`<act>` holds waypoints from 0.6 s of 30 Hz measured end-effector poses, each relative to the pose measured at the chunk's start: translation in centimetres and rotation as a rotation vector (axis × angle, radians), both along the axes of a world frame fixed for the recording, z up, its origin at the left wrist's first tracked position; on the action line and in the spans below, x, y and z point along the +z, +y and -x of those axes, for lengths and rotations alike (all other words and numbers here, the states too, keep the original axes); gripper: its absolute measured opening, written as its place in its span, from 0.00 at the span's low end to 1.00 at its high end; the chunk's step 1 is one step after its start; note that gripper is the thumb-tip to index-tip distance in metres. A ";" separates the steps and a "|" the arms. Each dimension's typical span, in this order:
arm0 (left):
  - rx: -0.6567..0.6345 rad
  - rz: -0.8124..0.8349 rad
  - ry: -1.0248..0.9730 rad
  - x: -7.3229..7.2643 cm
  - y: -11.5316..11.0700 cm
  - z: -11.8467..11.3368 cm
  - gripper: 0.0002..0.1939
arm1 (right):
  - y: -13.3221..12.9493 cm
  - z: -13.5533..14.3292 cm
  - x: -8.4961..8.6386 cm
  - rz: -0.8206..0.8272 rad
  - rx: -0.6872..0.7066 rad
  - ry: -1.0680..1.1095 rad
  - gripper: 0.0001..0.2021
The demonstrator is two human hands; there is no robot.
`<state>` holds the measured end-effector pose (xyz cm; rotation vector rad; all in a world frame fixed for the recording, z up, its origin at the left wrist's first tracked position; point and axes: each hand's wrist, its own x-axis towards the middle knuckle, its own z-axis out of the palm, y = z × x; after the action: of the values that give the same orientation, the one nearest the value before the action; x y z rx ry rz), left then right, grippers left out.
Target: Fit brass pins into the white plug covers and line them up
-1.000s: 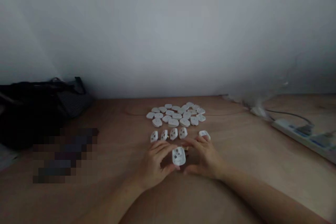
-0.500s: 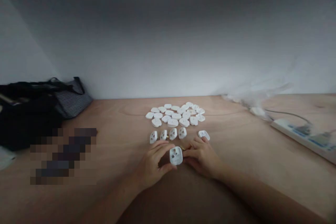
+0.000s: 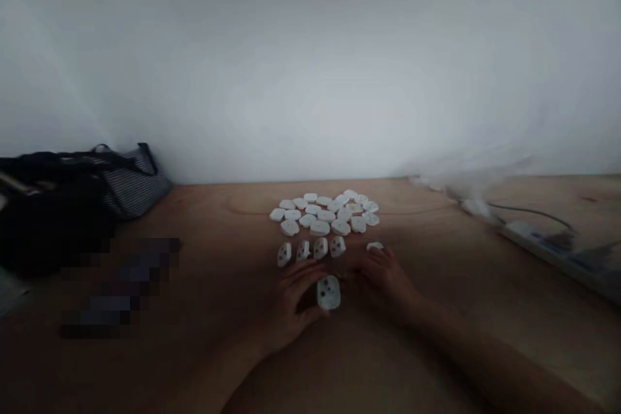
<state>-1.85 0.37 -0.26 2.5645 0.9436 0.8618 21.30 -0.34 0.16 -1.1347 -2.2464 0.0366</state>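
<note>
My left hand [image 3: 295, 297] grips a white three-pin plug shell [image 3: 328, 292] between thumb and fingers, its slotted face turned toward me. To the right, my right hand [image 3: 385, 278] has its fingers bent together near the left hand. Those fingertips are dark and blurred, so whatever they pinch cannot be made out. Just beyond its knuckles lies another white plug piece [image 3: 374, 246], partly covered by the hand. Several plug shells stand on edge in a short row, one of them a shell [image 3: 320, 248] directly beyond my left fingers.
Farther back, many white plug parts [image 3: 320, 228] lie grouped on the wooden table [image 3: 218, 233]. A power strip [image 3: 548, 249] with cables and clear plastic wrap [image 3: 475, 174] are at the right. Dark bags [image 3: 133, 184] and a pixelated dark object [image 3: 121, 284] occupy the left.
The plug shell in my left hand has shifted slightly right and down. My right hand has moved a little right and up, covering more of the loose plug piece. The picture is darker over the table.
</note>
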 end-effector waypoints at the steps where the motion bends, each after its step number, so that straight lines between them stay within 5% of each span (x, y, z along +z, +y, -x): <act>1: -0.004 0.001 0.014 0.1 -0.1 -0.1 0.26 | 0.1 -0.1 0.0 -0.010 0.008 0.032 0.08; 13: -0.016 0.007 0.071 0.0 0.0 -0.3 0.27 | -0.5 0.2 0.6 0.225 0.133 0.399 0.06; 18: -0.014 0.007 0.031 0.0 -0.1 -0.4 0.26 | -0.9 0.6 0.5 0.205 0.156 0.406 0.06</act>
<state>-1.40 0.32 -0.21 2.5831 0.9340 0.8154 20.72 -1.26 0.69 -0.9488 -1.9881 0.5243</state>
